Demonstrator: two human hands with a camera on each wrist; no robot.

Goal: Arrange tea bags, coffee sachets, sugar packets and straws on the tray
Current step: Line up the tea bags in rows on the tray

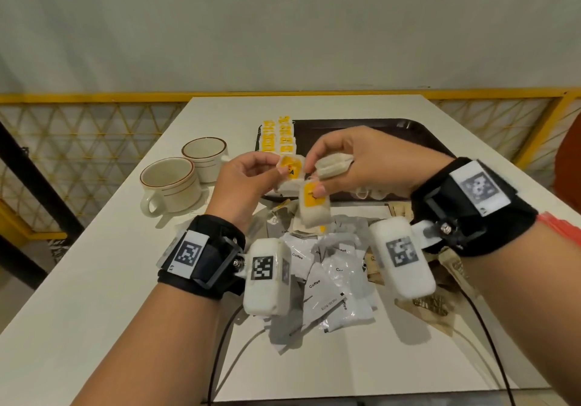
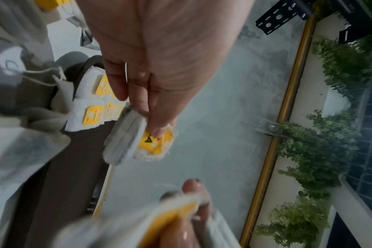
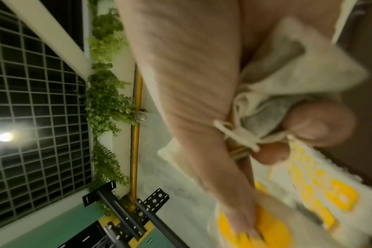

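We hold tea bags (image 1: 314, 207) above the tray (image 1: 408, 132); left hand (image 1: 242, 182) pinches one, right hand (image 1: 355, 160) clutches several; tangled strings could drag one loose onto the coffee sachets (image 1: 327, 283).

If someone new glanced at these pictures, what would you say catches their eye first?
Probably the two hands raised mid-table: the left hand pinches a yellow-labelled white tea bag, and the right hand grips several more tea bags. Next, the rows of yellow-tagged tea bags on the far left of the dark brown tray, and the heap of white coffee sachets nearer the person.
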